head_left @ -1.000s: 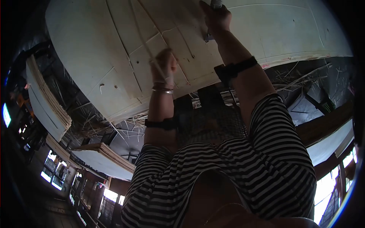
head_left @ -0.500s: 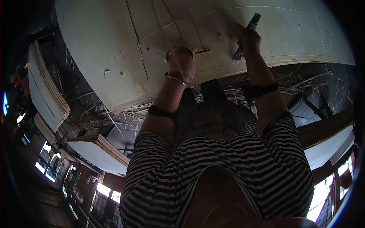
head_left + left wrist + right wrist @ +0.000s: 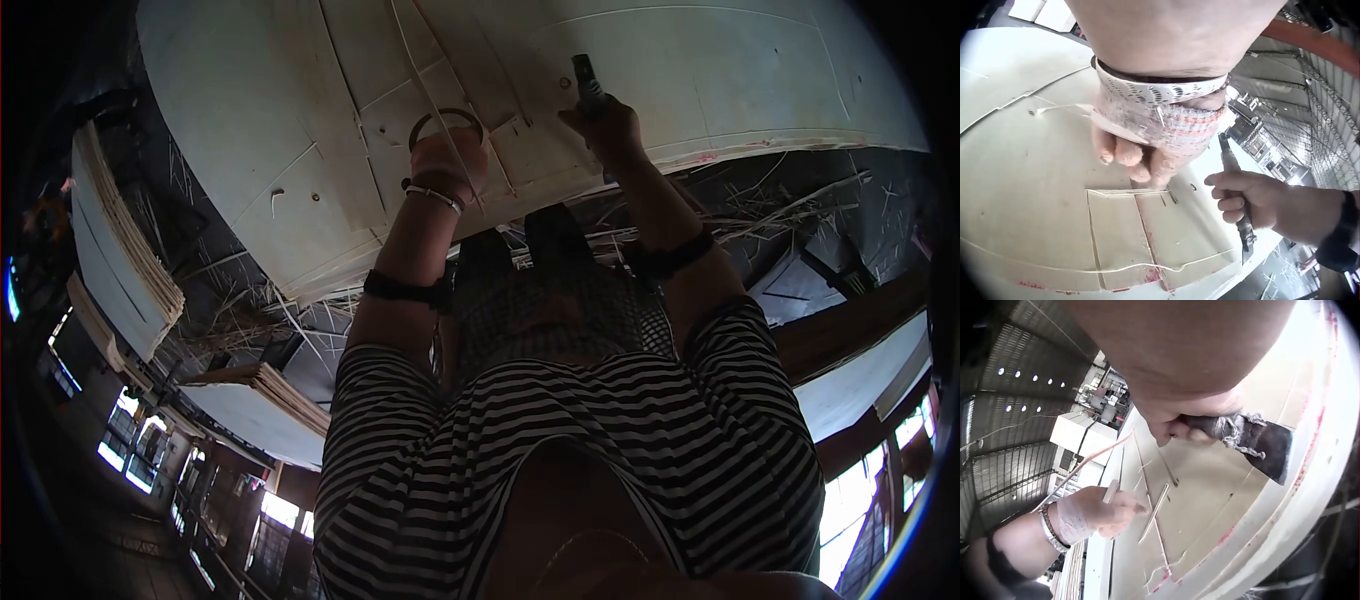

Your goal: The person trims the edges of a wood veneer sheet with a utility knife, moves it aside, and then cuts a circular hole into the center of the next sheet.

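Observation:
My right hand [image 3: 612, 132] grips the cloth-wrapped handle of a scraper [image 3: 588, 80]. Its flat, dark metal blade [image 3: 1275, 450] shows in the right wrist view, close over the edge of a large pale veneer sheet [image 3: 700, 75]. To the left, my left hand [image 3: 442, 158], in a worn knitted half glove [image 3: 1179, 128], has its fingers curled around a long thin strip of veneer [image 3: 418, 70]. Those fingers are low over the sheet. Just beyond the fingertips, a short loose sliver [image 3: 1155, 514] lies beside a long crack.
Cracks, small knots and a bent chip [image 3: 277, 200] mark the sheet. Wood scraps [image 3: 240, 325] litter the floor below its near edge. Stacks of veneer sheets [image 3: 130, 240] stand at the left, with another stack [image 3: 260, 410] lower down.
My right hand with the scraper came back from the far side toward the near edge, then shifted left. My left hand moved right, then slightly back left, with the veneer strip.

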Demonstrator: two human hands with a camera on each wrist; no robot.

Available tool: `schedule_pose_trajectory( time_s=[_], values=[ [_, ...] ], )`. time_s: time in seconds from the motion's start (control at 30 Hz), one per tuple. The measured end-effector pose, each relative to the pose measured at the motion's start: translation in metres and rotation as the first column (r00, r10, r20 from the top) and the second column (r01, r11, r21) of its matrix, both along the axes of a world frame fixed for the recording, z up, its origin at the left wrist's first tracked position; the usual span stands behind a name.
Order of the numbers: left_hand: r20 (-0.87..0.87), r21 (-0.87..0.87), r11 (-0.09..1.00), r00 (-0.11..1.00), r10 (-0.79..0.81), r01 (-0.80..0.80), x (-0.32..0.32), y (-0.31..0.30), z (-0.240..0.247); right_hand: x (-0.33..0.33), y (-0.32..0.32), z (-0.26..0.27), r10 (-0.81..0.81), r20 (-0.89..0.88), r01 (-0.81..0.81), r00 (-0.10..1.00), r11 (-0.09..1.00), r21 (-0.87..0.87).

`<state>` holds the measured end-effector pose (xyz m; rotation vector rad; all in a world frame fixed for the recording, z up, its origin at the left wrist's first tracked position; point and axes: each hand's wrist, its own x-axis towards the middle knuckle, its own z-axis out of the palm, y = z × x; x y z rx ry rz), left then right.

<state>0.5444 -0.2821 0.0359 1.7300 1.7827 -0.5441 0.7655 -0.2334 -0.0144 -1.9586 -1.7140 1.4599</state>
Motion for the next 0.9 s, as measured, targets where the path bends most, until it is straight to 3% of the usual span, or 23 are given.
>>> schedule_pose_trajectory(
  time_s=[0.07,0.13,0.17,0.23,0.37,0.47,0.53,0.57,0.63,0.67,0.73,0.77,0.83,0.87,0.9],
  values=[
    [0.061,0.008,1.0,0.998,-0.02,0.02,-0.002,-0.001,-0.012,-0.01,0.0,0.009,-0.01,-0.049,0.01,0.999,1.0,-0.001],
    [0.261,0.159,0.973,0.943,-0.207,0.17,0.0,0.001,-0.018,-0.017,0.002,0.018,0.073,-0.184,-0.097,0.98,0.987,-0.127],
    [0.264,0.157,0.973,0.942,-0.208,0.171,0.003,0.002,-0.021,-0.019,0.003,0.023,0.07,-0.182,-0.095,0.981,0.987,-0.13],
    [0.186,0.004,0.961,0.943,-0.274,0.278,0.015,0.009,-0.021,-0.02,0.005,0.031,0.173,-0.298,-0.243,0.939,0.945,-0.219],
    [0.271,0.099,0.943,0.903,-0.333,0.318,0.026,0.013,-0.028,-0.014,0.003,0.026,0.153,-0.385,-0.266,0.91,0.928,-0.261],
    [0.325,-0.039,0.952,0.905,-0.275,0.303,0.035,0.027,-0.007,-0.008,0.008,0.024,0.202,-0.289,-0.263,0.936,0.946,-0.189],
    [0.243,-0.02,0.997,0.968,-0.062,0.069,0.039,0.036,0.002,-0.003,0.015,0.028,0.036,-0.211,-0.077,0.977,0.979,-0.191],
    [0.244,-0.019,0.997,0.968,-0.063,0.07,0.041,0.042,0.005,-0.004,0.016,0.023,0.035,-0.211,-0.076,0.977,0.979,-0.19],
    [0.08,-0.028,0.999,0.997,-0.015,0.018,0.047,0.052,0.004,-0.007,0.022,0.006,0.097,0.098,-0.109,0.99,0.987,0.116],
    [0.081,-0.027,0.999,0.997,-0.016,0.018,0.05,0.054,0.003,-0.009,0.027,0.0,0.097,0.1,-0.108,0.99,0.987,0.116],
    [-0.008,0.111,0.988,0.994,-0.107,0.107,0.055,0.055,-0.004,-0.021,0.038,0.005,0.145,0.37,-0.177,0.917,0.983,0.052],
    [-0.008,0.112,0.988,0.994,-0.107,0.107,0.055,0.054,-0.018,-0.024,0.041,0.008,0.145,0.371,-0.176,0.917,0.983,0.053],
    [-0.164,0.156,0.94,0.947,-0.277,0.302,0.056,0.052,-0.044,-0.028,0.045,0.018,0.202,0.454,-0.237,0.868,0.971,0.019],
    [-0.164,0.156,0.941,0.947,-0.277,0.302,0.057,0.052,-0.046,-0.024,0.045,0.017,0.203,0.454,-0.237,0.868,0.971,0.02],
    [-0.18,0.059,0.938,0.928,-0.327,0.342,0.059,0.056,-0.033,-0.017,0.045,0.01,0.282,0.532,-0.369,0.798,0.927,0.062]
  ],
)
